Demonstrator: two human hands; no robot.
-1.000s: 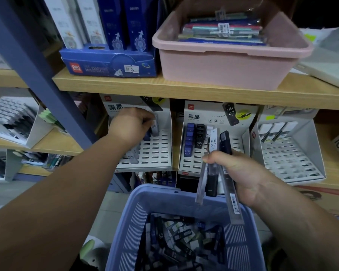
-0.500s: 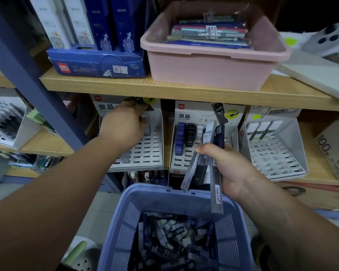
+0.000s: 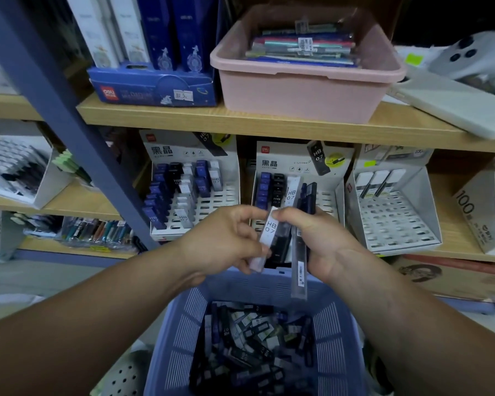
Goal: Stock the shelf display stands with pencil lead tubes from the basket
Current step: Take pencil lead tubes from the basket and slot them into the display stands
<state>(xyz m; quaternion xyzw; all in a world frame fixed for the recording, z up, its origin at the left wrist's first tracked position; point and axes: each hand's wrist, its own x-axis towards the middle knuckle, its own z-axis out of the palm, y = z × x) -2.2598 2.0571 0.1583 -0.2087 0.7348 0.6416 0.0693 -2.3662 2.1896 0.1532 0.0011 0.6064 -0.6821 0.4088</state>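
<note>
**Head view.**

**Materials and shapes**
- Basket [image 3: 330, 324]: lavender-blue plastic, walls pierced by rows of narrow vertical slots. It sits low at centre.
- Loose tubes [image 3: 255, 341] lie inside it. They are slim rectangular cases, mostly dark with white label ends, piled at all angles.
- Wooden shelf [image 3: 240, 121]: pale grain, flat front edge.
- Beneath the shelf stand three white card stands with sloping slotted trays.
  - Left stand [image 3: 220, 200]: roughly half filled with upright blue, black and white tubes.
  - Middle stand [image 3: 330, 201]: blue, black and white columns at its left side.
  - Right stand [image 3: 395, 221]: three pale tubes in the back row.
- On the shelf sit a matte pink tub [image 3: 297, 90] and a glossy blue carton [image 3: 155, 90].

**Hidden or unclear**
- The basket's near edge is cut off by the frame bottom.
- The lower tray of the middle stand is hidden behind both hands.
- The far right of the frame is blurred.
- Print on the basket tubes is mostly too small to read.

**Hands**
- Both hands meet above the basket's far rim.
- Left hand [image 3: 226, 241]: thumb and fingers pinch a tilted white-labelled tube [image 3: 269, 232] marked HB 0.7. Its upper end is against the right thumb.
- Right hand [image 3: 326, 247]: curls round a bundle of tubes [image 3: 299, 270]. One long clear tube hangs down toward the basket, and dark blue ones stick up above the fingers.
- I cannot tell how many tubes are in the bundle.
</note>
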